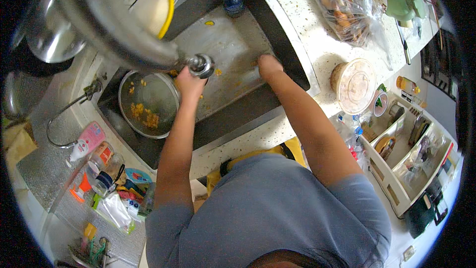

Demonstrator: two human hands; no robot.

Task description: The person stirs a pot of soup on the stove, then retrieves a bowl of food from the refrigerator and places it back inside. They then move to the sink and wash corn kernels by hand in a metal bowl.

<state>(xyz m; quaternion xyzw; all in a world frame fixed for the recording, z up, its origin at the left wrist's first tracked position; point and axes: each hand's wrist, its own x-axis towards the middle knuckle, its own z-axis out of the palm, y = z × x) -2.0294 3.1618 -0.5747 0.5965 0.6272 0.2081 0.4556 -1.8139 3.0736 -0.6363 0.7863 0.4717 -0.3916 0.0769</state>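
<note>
My left hand (191,83) is over the sink, just below the tip of the metal faucet (200,65) and beside the rim of a round metal pot (163,98). The faucet tip covers its fingers, so its grip does not show. Yellow food scraps (145,115) lie in the pot, which sits in the sink's left corner. Farther right, my right hand (270,67) reaches down to the sink floor (227,52), near the right wall. Its fingertips are turned away from view. Small yellow bits (218,72) are scattered on the sink floor between the hands.
A dark round object (233,4) sits at the sink's far end. A yellow-rimmed white dish (152,11) leans by the faucet. On the right counter are a tied plastic bag (340,15), a lidded tub (355,85) and a knife (403,42). Bottles (89,139) crowd the left counter.
</note>
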